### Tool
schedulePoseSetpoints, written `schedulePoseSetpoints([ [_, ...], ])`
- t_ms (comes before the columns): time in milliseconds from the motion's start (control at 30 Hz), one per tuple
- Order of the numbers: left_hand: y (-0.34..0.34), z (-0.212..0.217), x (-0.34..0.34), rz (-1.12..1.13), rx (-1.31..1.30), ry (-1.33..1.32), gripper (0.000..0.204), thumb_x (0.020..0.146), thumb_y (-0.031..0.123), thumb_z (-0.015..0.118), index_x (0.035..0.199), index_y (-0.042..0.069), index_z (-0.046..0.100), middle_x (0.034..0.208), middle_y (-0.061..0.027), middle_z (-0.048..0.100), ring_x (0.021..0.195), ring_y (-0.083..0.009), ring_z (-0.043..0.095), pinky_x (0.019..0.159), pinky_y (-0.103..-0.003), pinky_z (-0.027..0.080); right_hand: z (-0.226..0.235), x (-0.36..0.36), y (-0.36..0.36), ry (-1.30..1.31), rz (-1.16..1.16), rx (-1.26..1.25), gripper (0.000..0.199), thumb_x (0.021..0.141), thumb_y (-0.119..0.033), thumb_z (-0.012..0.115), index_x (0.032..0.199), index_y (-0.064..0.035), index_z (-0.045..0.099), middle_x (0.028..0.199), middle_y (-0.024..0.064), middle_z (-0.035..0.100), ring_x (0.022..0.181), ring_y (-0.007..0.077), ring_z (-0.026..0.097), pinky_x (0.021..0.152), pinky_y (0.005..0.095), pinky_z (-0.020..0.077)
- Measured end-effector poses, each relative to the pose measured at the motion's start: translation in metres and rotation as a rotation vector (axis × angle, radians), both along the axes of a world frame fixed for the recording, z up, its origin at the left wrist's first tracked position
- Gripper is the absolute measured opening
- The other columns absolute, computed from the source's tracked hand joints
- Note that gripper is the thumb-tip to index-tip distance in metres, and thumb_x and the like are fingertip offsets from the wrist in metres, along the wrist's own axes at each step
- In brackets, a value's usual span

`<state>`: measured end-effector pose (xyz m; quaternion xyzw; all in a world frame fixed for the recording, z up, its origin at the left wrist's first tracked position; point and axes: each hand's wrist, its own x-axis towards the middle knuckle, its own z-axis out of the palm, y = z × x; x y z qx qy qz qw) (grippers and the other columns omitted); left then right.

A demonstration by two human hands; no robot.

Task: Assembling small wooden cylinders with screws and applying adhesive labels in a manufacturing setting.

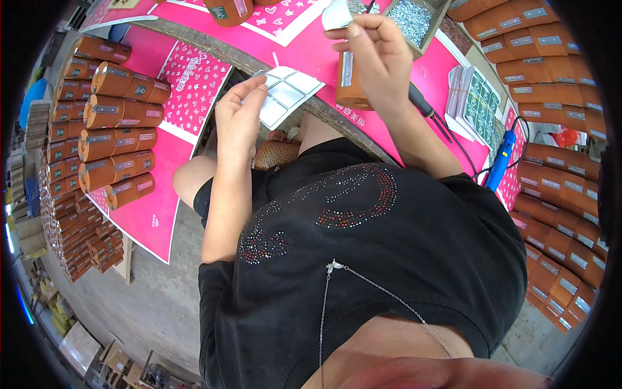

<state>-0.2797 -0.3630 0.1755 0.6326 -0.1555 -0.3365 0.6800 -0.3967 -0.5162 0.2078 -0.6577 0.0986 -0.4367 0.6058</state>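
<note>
My left hand pinches the left edge of a sheet of white stickers with dark green outlines, held tilted over the table's near edge. A small white piece of paper or sticker is between the thumb and fingers of my right hand, raised above the table. Below that hand stands a brown cylindrical box with a silvery metal plate on its side, partly covered by the hand. Another brown cylinder with a green label is at the far edge of view.
An open tray of small metal parts stands at the far right. Stacked green-and-white label sheets lie near a blue pen-like tool and a black-handled tool with cables. Brown cylinders are piled left and right.
</note>
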Motion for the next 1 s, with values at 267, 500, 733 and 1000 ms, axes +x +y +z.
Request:
schedulePoseSetpoints([
  [267, -0.006, 0.026, -0.016, -0.201, 0.011, -0.402, 0.025, 0.080, 0.021, 0.059, 0.087, -0.003, 0.061, 0.057, -0.0022, 0.052, 0.055, -0.0056, 0.045, 0.051, -0.024, 0.038, -0.027, 0.015, 0.028, 0.121, -0.165, -0.897, 0.021, 0.068, -0.002, 0.061, 0.087, -0.0021, 0.055, 0.094, 0.0104, 0.060, 0.077, 0.0265, 0.059, 0.064, 0.0328, 0.0494],
  [500, -0.003, 0.020, -0.012, -0.160, 0.031, -0.501, 0.019, 0.077, 0.014, 0.056, 0.086, -0.002, 0.059, 0.062, -0.0101, 0.055, 0.058, -0.0144, 0.051, 0.054, -0.027, 0.040, -0.014, 0.010, 0.021, 0.162, 0.071, -0.726, 0.020, 0.070, -0.008, 0.063, 0.088, -0.0026, 0.057, 0.100, 0.0107, 0.059, 0.086, 0.0241, 0.058, 0.071, 0.0337, 0.0474],
  [733, -0.005, 0.031, -0.022, -0.238, 0.054, -0.756, 0.015, 0.075, 0.006, 0.054, 0.087, -0.001, 0.061, 0.073, -0.0161, 0.060, 0.065, -0.0253, 0.057, 0.060, -0.032, 0.044, 0.001, 0.007, 0.006, 0.197, 0.201, -0.487, 0.009, 0.078, -0.006, 0.062, 0.084, -0.0011, 0.057, 0.095, 0.0077, 0.057, 0.095, 0.0173, 0.053, 0.079, 0.0299, 0.0415],
  [1000, -0.029, 0.026, -0.009, -0.062, 0.360, -1.082, 0.053, 0.075, 0.021, 0.062, 0.114, -0.010, 0.044, 0.100, -0.0304, 0.052, 0.095, -0.0412, 0.050, 0.083, -0.042, 0.040, 0.011, -0.049, -0.051, 0.176, 0.040, 0.180, 0.009, 0.085, -0.009, 0.056, 0.088, -0.0010, 0.058, 0.080, 0.0007, 0.058, 0.075, 0.0070, 0.052, 0.069, 0.0207, 0.0410],
])
